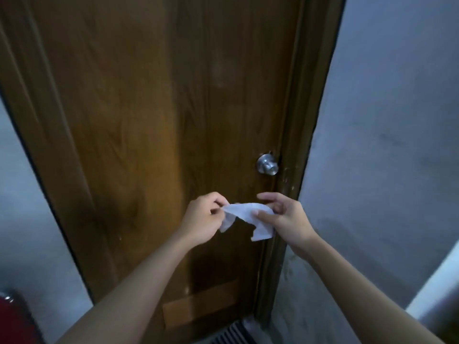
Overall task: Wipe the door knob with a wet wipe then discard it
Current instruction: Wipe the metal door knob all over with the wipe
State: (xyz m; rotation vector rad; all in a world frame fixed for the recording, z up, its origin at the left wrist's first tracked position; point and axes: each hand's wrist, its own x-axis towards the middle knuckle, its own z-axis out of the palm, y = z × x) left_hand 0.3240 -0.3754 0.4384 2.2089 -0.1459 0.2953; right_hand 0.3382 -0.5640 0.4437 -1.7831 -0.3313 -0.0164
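I am holding a thin, crumpled white wet wipe (244, 217) stretched between both my hands in front of the brown wooden door (149, 145). My left hand (202, 217) is pinching the wipe's left corner between thumb and curled fingers, and a loose fold is hanging down just below that pinch. My right hand (285, 219) is gripping the other end, with my thumb pressing on top of the sheet and my forefinger reaching out straight above it; the rest of that end is drooping under my palm. The wipe is hanging slack in the middle, not touching the door.

The round, shiny silver metal door knob (267, 164) is sitting above the wipe and a little to the right, near the door's right edge, well apart from both hands, and nothing is lying between it and the wipe. The dark brown door frame (295, 145) is running just beside the knob, and a grey-white plastered wall (385, 145) is flanking it on the right. A ribbed grey mat (233, 333) is showing at the foot of the door, between my forearms.
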